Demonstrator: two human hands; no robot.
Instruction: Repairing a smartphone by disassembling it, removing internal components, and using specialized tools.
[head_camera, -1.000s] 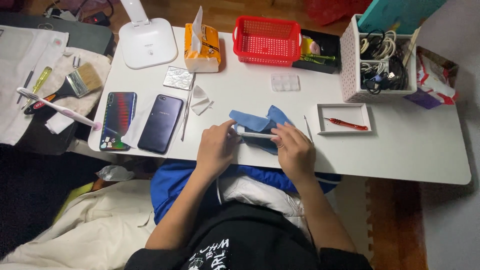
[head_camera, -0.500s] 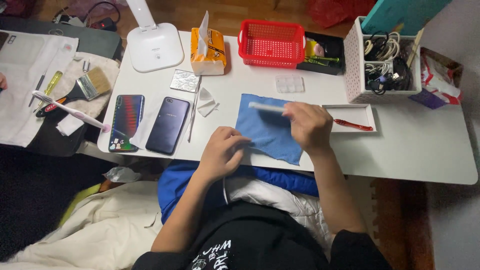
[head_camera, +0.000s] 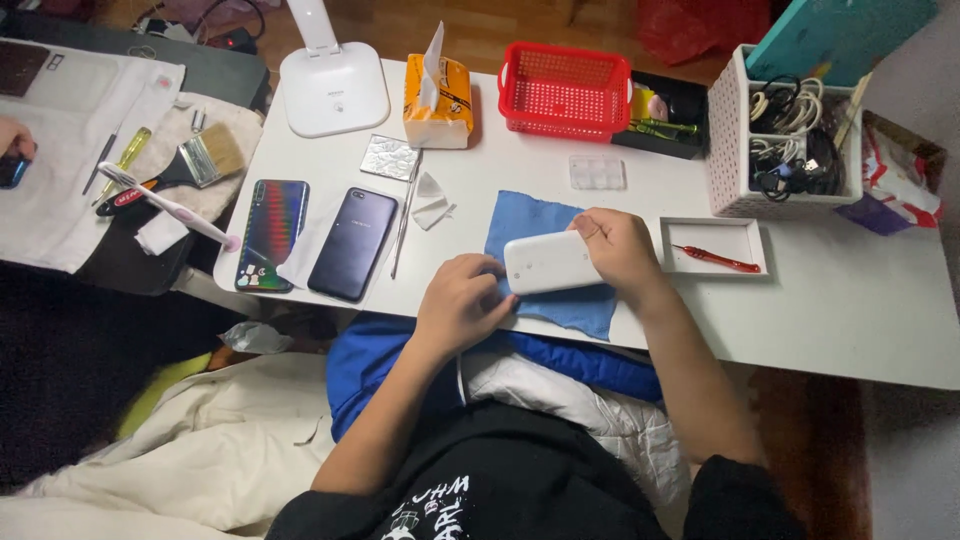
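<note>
The white phone (head_camera: 552, 262) lay on the blue cloth (head_camera: 545, 262) near the table edge, right hand (head_camera: 618, 246) gripping it, left hand (head_camera: 462, 303) curled beside. A loose grip risked sliding it floorward.

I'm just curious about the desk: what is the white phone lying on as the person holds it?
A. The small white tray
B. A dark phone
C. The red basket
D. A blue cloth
D: the white phone, held between the left hand and right hand, lies on the blue cloth, spread on the white table.
</note>
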